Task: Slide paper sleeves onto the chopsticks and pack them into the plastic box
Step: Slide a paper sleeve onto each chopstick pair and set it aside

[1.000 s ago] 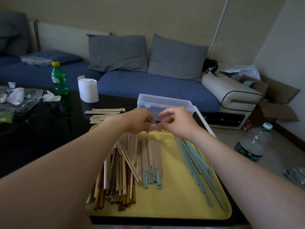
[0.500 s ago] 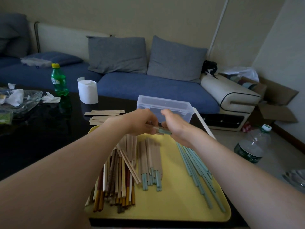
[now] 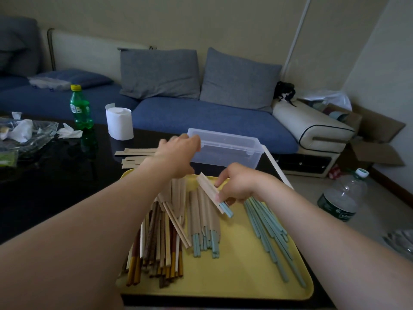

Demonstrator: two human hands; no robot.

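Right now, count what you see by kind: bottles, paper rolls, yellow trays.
bottles: 2, a green bottle and a clear bottle
paper roll: 1
yellow tray: 1
total: 4

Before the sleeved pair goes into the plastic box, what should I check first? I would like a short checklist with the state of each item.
1. Sleeved pair has its sleeve on, blue tips out: ok.
2. Right hand has a grip on the pair: ok.
3. Lid of the plastic box open: not ok, it looks closed.
4. Left hand reaches the box's left end: ok.
5. Left hand holds the lid: cannot tell.
6. Free room inside the box: cannot tell.
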